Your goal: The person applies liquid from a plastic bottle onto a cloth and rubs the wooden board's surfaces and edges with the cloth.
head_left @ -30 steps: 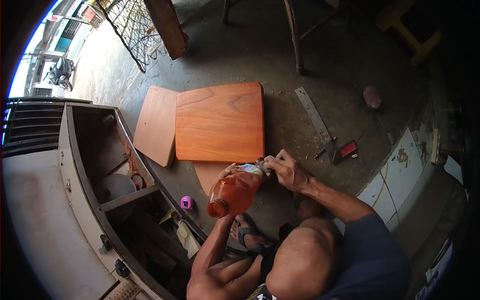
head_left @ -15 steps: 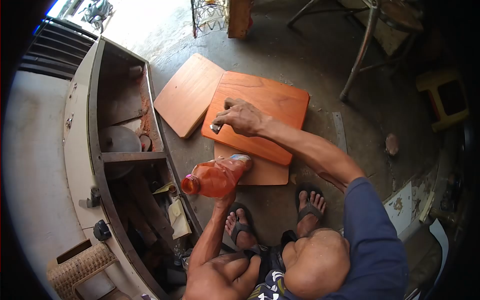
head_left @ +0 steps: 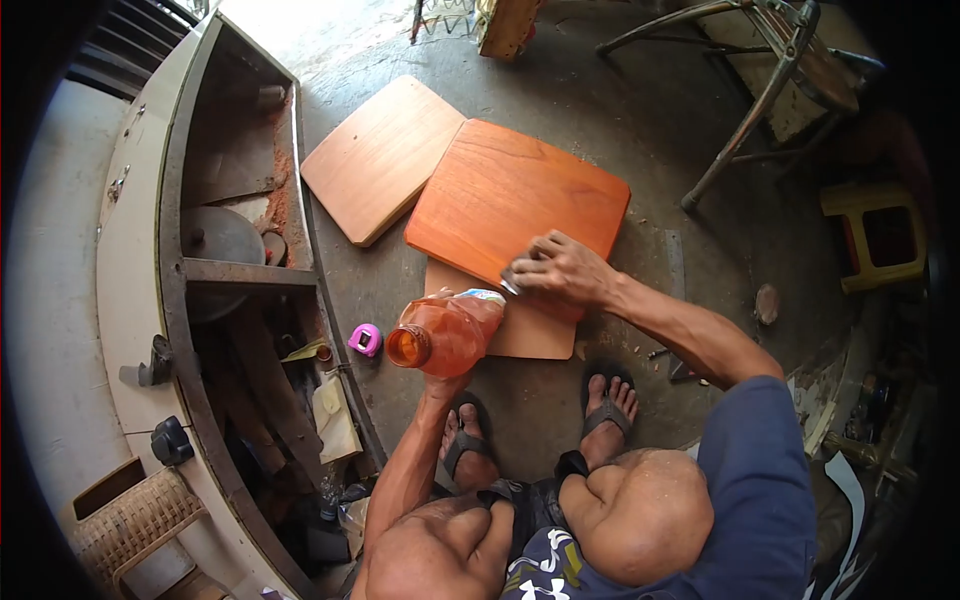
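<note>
My left hand is wrapped round a clear plastic bottle with orange-red liquid or stain inside. The bottle's open mouth tilts toward the left, and it hides most of my fingers. My right hand pinches a small pale wad, perhaps cloth, at the near edge of a glossy orange-brown wooden board. That board overlaps a paler wooden board on its left and rests over another board on its near side.
A pink tape measure lies on the floor left of the bottle. An open cabinet runs along the left. At upper right stands a metal-legged stool, with a yellow plastic stool below it. My sandalled feet are close to the boards.
My right hand has moved from the left part of the orange-brown board to its near edge. The bottle has turned slightly, and the tape measure now shows fully. The view has shifted a little.
</note>
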{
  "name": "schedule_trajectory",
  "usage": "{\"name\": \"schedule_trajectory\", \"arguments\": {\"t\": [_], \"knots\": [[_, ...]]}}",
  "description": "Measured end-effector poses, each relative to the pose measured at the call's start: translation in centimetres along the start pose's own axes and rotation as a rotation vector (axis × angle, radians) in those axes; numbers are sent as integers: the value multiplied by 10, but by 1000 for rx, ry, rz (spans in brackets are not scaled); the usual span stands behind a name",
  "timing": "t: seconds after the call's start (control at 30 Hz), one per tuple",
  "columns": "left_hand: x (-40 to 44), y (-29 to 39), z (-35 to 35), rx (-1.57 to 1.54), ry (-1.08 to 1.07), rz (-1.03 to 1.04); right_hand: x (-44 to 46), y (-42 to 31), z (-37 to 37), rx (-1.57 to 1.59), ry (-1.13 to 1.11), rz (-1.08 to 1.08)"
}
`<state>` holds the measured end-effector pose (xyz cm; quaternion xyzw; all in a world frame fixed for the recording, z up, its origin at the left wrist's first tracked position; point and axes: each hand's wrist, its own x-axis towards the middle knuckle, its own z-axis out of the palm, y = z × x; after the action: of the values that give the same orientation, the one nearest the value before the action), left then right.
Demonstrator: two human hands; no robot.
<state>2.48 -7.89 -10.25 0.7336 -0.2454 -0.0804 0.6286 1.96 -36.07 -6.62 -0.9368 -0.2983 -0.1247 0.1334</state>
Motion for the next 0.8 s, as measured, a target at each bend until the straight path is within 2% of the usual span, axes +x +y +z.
{"name": "schedule_trajectory", "arguments": {"t": [0.03,0.17,0.2,0.23,0.27,0.3,0.33,0.37,0.4,0.47,0.6,0.67,0.8], "knots": [[-1,-1,-1,11,-12,27,-27,-9,-12,-29,-25,26],[6,-1,-14,473,-89,213,-111,-47,-62,-72,-82,132],[13,11,-13,543,-95,248,-122,-54,-73,-3,-121,234],[17,24,-9,180,-86,11,-127,-58,-81,68,-159,337],[24,36,-4,-2,-94,-103,-119,-62,-90,61,-146,338],[30,47,0,-183,-82,-218,-108,-67,-98,158,65,475],[33,54,4,16,-40,-84,-95,-76,-110,263,273,611],[34,59,7,213,-4,55,-76,-80,-126,336,384,619],[35,62,8,214,-14,65,-59,-84,-141,329,395,625],[36,67,8,413,-5,82,-31,-91,-163,386,597,650],[37,79,5,565,-9,149,-4,-95,-177,277,669,572],[37,86,1,565,4,140,-1,-102,-171,93,546,528],[38,104,-12,646,-30,163,-11,-108,-158,227,631,589]]}}
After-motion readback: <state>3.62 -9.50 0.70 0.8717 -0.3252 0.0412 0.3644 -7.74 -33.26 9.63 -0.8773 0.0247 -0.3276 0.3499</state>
